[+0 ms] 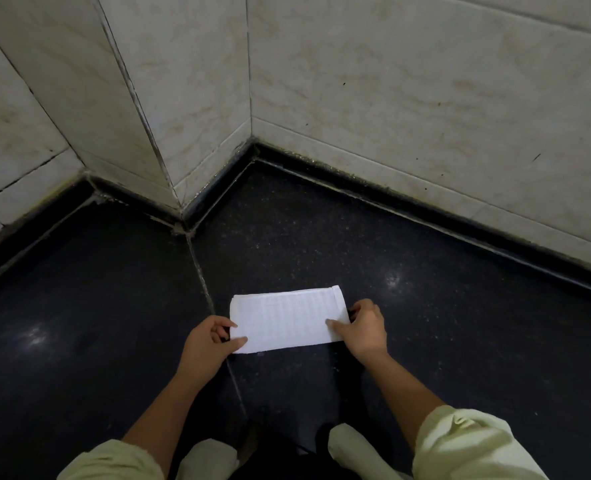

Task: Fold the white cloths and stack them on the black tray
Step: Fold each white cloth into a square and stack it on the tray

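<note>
- Location: indoor tiled corner; the exact room type cannot be determined.
- Walls point(408, 84): large pale marble-pattern tiles with darkened, dirty grout lines. One section juts out as a corner.
- Floor point(443, 341): dark speckled polished stone with one seam point(202, 278); it reflects light spots.
- Skirting point(373, 199): black strip along the wall base.

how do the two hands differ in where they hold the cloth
The left hand pinches the cloth at the near corner of its left end; the right hand pinches the right, hemmed end. The left hand sits nearer the person than the right hand. Both have a thumb on top.
</note>
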`<state>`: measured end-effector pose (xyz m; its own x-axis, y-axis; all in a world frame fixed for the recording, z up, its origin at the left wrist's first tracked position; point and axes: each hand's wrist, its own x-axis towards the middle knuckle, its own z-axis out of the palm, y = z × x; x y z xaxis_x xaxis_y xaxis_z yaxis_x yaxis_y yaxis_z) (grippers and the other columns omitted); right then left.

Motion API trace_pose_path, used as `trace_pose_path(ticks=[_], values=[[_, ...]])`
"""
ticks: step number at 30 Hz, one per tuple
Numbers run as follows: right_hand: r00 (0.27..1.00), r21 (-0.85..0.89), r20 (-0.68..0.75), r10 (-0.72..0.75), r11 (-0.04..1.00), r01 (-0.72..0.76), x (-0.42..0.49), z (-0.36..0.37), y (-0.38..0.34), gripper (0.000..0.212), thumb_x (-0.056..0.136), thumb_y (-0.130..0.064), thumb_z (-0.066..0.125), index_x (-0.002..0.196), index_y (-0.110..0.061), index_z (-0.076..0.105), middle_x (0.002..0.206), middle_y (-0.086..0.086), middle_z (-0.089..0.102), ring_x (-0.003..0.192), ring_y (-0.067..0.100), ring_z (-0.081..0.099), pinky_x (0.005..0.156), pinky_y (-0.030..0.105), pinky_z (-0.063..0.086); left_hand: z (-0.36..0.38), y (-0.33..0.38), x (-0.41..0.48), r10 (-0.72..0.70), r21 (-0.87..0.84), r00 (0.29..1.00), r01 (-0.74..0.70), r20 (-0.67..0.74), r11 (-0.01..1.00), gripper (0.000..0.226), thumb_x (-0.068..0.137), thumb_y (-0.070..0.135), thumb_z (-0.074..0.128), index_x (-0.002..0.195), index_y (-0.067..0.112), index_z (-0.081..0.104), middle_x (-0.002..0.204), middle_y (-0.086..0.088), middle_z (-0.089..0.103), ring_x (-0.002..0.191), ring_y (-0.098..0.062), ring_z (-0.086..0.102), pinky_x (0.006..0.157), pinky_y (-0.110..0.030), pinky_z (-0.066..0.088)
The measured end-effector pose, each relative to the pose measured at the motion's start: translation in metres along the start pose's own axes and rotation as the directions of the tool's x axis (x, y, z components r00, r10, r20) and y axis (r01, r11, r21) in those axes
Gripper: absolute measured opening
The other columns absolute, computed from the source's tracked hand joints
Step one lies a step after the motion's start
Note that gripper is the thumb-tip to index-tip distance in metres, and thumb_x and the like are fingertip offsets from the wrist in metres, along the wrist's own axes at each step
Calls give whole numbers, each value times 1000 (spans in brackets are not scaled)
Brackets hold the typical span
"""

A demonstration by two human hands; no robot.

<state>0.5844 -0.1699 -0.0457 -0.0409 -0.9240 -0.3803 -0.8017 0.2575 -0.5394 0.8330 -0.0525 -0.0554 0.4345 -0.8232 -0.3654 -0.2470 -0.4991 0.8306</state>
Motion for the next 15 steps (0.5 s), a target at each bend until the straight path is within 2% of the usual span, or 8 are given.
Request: trace_pose_path(ticks=[2, 4, 7, 9, 11, 13, 14, 15], values=[[997, 32, 39, 66, 997, -68, 4, 1, -3, 47, 71, -39, 81, 100, -19, 50, 108, -1, 54, 103, 20, 56, 92, 44, 51, 1, 1, -1, 2, 18, 1000, -2, 2, 1000, 25, 72, 11, 82, 91, 14, 65, 79, -6, 53, 65, -12, 45, 60, -20, 42], [985, 34, 99, 138, 989, -142, 7, -2, -9, 38, 71, -35, 81, 91, -17, 54, 101, 2, 62, 93, 20, 61, 87, 41, 54, 2, 0, 0, 6, 7, 1000, -6, -3, 1000, 25, 71, 10, 83, 89, 14, 66, 77, -5, 51, 64, -12, 43, 59, -19, 41], [969, 89, 148, 200, 973, -214, 10, -6, -17, 26, 74, -23, 79, 82, -13, 57, 92, 4, 62, 87, 20, 61, 78, 33, 53, 1, -2, 1, 11, 5, 1000, -11, 3, 1000, 26, 70, 9, 83, 89, 15, 66, 77, -5, 52, 63, -12, 44, 60, -20, 41], [964, 181, 163, 208, 955, -237, 11, -9, -21, 22, 77, -14, 76, 76, -10, 54, 88, 5, 61, 81, 20, 59, 76, 35, 54, 0, -1, 2, 7, 11, 1000, -7, 10, 1000, 27, 70, 9, 83, 89, 15, 66, 76, -5, 53, 64, -12, 45, 60, -21, 42], [951, 349, 187, 245, 889, -297, 11, -12, -23, 19, 78, -11, 74, 78, -6, 56, 85, 8, 60, 77, 21, 58, 75, 39, 54, 0, -1, 4, 4, 11, 1000, -4, 17, 1000, 28, 70, 9, 83, 90, 15, 66, 76, -5, 53, 64, -12, 46, 61, -21, 42], [927, 508, 218, 307, 775, -376, 11, -15, -24, 19, 80, -11, 72, 88, -2, 58, 86, 10, 60, 78, 23, 58, 70, 37, 53, -1, -1, 5, -2, 6, 1000, 2, 22, 1000, 29, 70, 10, 83, 92, 15, 65, 77, -5, 54, 65, -13, 47, 63, -22, 44], [922, 550, 213, 323, 740, -386, 11, -16, -24, 17, 81, -10, 70, 90, -1, 59, 87, 10, 60, 79, 23, 58, 70, 37, 52, -1, -1, 5, -7, -1, 1000, 7, 21, 1000, 29, 71, 10, 83, 93, 16, 65, 78, -6, 55, 66, -13, 49, 64, -22, 45], [930, 555, 185, 316, 748, -364, 11, -16, -23, 13, 81, -10, 68, 88, -1, 61, 87, 10, 61, 80, 24, 58, 72, 37, 51, -1, -2, 5, -10, -16, 1000, 10, 17, 1000, 28, 72, 10, 82, 94, 16, 65, 79, -7, 56, 67, -14, 50, 64, -22, 46]])
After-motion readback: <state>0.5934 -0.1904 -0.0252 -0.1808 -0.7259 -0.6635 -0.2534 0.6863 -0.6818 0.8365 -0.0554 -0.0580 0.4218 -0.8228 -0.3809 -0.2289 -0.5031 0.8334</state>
